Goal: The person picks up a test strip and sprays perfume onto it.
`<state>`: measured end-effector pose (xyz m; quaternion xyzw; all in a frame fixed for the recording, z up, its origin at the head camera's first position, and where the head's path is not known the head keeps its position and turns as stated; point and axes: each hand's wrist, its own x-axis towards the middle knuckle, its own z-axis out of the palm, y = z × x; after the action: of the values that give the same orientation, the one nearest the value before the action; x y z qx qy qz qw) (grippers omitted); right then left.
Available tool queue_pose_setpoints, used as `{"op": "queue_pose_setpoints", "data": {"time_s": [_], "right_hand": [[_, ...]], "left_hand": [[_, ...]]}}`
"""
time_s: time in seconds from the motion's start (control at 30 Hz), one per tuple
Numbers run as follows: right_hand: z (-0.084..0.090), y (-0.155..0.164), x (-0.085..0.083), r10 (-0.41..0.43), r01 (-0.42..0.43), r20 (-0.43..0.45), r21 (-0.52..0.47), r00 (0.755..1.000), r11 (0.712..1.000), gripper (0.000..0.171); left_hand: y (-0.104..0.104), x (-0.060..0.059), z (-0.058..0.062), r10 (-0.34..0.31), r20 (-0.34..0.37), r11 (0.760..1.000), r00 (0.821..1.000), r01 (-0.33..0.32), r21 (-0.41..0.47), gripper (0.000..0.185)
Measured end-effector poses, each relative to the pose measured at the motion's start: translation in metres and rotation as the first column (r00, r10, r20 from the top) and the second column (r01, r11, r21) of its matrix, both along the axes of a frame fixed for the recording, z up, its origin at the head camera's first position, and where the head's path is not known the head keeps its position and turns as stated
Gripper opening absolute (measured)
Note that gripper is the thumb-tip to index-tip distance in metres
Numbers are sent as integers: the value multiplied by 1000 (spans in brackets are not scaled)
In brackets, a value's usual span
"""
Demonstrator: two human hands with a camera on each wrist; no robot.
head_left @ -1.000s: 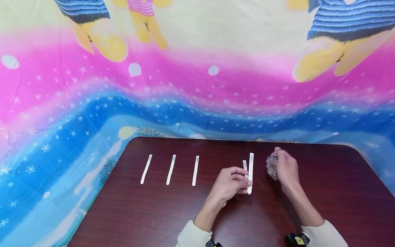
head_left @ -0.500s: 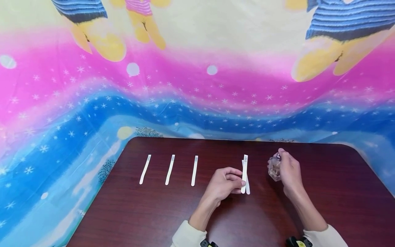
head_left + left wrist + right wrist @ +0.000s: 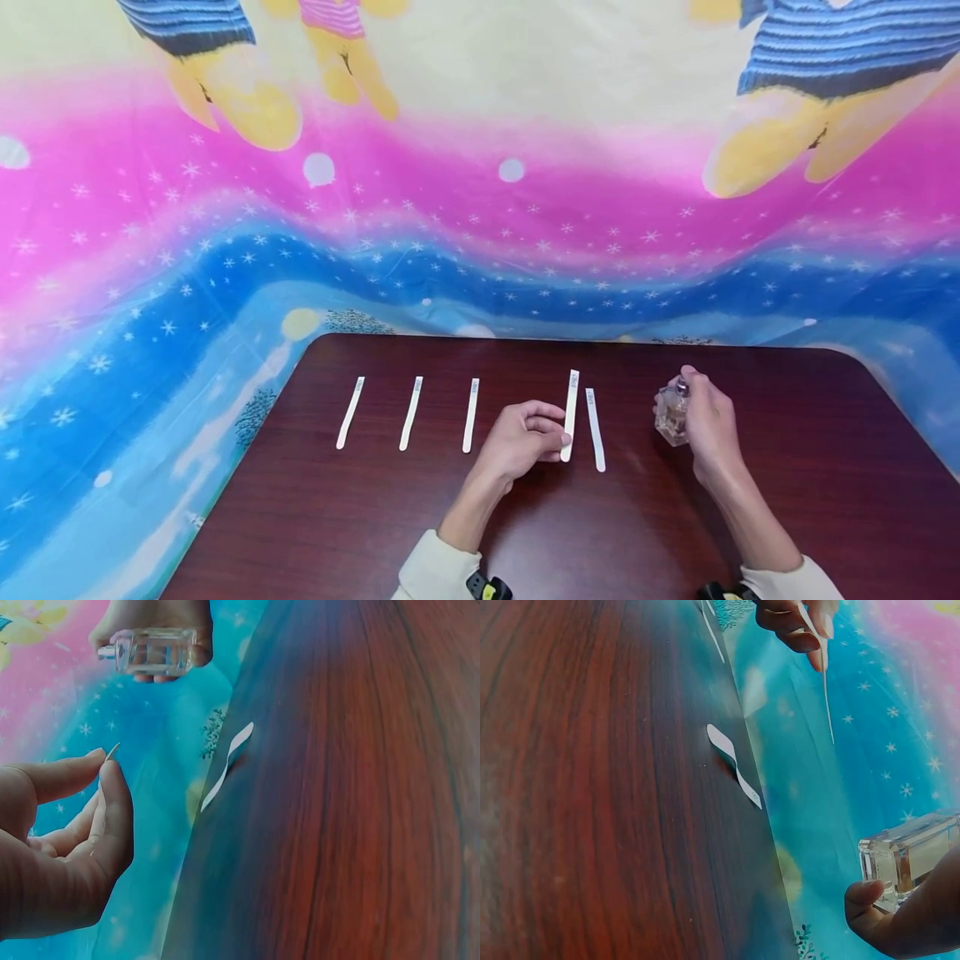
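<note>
My left hand (image 3: 519, 440) pinches a narrow white paper test strip (image 3: 571, 414) between thumb and fingertips, near its rounded lower end. The strip's other end bears small print and points away from me. Just right of it a second test strip (image 3: 596, 433) lies on the table, curled along its length in the right wrist view. A clear glass perfume bottle (image 3: 671, 417) with a silvery spray neck is gripped in my right hand (image 3: 712, 421), raised over the table's right side. Pale liquid shows inside the bottle (image 3: 911, 859). In the left wrist view the held strip (image 3: 112, 751) appears edge-on.
Three more white strips (image 3: 350, 414) (image 3: 411, 414) (image 3: 471, 415) lie spaced in a row to the left on the dark wooden table (image 3: 337, 517). Beyond the table's far edge hangs a printed pink and blue cloth (image 3: 420, 200).
My left hand has moved left with its strip, passing over the strip on the table, which now lies fully uncovered. The right hand with the bottle has shifted slightly right and nearer.
</note>
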<state>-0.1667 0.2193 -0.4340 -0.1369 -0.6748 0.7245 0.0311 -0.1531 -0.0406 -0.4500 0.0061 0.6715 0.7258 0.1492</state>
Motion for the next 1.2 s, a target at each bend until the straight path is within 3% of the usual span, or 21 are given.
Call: {"op": "queue_pose_setpoints", "data": {"time_s": [0.77, 1.2], "right_hand": [[2, 2, 5, 17, -17, -5, 8, 1000, 1000, 43], [0, 5, 7, 17, -17, 18, -2, 1000, 1000, 41]], "left_hand": [[-29, -10, -7, 25, -10, 994, 1000, -26, -102, 34], [-30, -13, -16, 34, -17, 988, 999, -36, -152, 35]]}}
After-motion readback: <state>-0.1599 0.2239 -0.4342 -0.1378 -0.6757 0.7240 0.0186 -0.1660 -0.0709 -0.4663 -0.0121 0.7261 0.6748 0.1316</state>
